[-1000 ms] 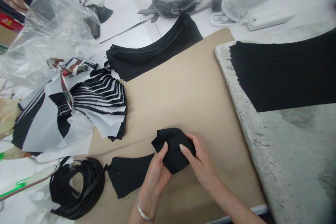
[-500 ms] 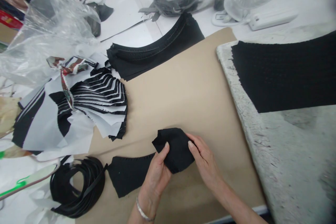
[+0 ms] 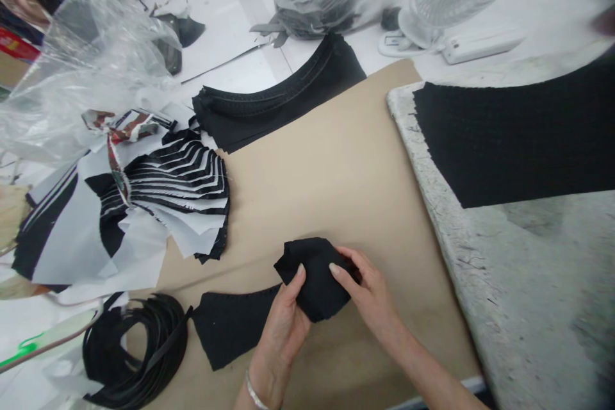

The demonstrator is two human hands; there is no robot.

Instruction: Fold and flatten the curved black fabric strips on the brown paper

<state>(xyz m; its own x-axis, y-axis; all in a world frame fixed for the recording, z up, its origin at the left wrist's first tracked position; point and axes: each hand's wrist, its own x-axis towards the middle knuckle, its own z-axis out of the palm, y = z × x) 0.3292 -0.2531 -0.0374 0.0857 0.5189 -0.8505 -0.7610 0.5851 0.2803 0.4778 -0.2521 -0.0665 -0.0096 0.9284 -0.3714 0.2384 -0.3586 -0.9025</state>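
The worker's L hand (image 3: 286,328) pinches a small folded black cloth piece (image 3: 318,288) betw. thumb & fingers, above a smooth tan sheet (image 3: 312,195). R hand (image 3: 377,304) pinches its right side; fingers partly hidden, so exact fold's hard to tell. Vs. ½ sec ago, R thumb's moved inward over the cloth: grip re-set, prob. mid-handling. Flat black cloth panel w/ tapered end (image 3: 233,328) lies just left of L hand.

Black fabric (image 3: 318,282) in both hands (image 3: 287,320)

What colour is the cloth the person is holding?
The held cloth is black. It shows best in the head view, the only view here.
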